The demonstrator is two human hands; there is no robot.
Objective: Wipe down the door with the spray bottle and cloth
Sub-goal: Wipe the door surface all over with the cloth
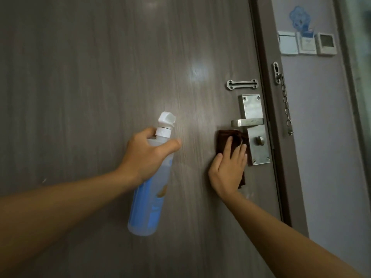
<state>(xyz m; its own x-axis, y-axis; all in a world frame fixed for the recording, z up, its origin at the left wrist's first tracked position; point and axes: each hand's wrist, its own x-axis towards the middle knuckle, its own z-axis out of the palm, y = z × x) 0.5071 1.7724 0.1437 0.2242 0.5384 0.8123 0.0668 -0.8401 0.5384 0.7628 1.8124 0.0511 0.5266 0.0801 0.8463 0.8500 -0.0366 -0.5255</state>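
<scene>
Pressing cloth (226,137) flat, right hand (227,171); left hand (144,157) grips bottle (149,203).

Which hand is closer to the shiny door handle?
The right hand. It presses the brown cloth on the door just under the door handle. The left hand holds the spray bottle farther off to the handle's left.
</scene>
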